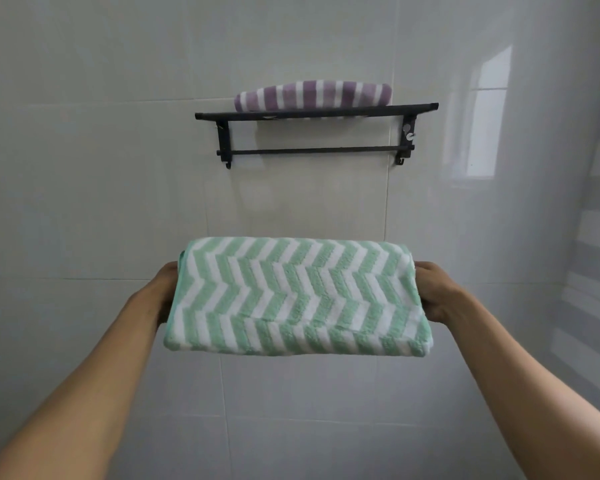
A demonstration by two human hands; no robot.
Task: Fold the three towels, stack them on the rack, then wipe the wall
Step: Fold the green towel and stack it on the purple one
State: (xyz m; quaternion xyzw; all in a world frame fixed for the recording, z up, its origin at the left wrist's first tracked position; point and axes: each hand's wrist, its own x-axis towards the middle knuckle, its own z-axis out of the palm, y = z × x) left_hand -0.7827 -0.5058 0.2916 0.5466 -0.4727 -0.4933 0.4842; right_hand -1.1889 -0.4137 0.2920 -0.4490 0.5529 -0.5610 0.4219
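Left hand [165, 292] and right hand [433, 292] clamped on opposite short ends of folded green chevron towel [297, 296], held level below wall rack [316, 114]. Purple striped towel [312, 95] already up there, far side. Soft, light, floppy (layers could slide apart): best gripped at both ends, fingers underneath.

Bright window reflection [487, 112], possibly a striped curtain [596, 258] at right.
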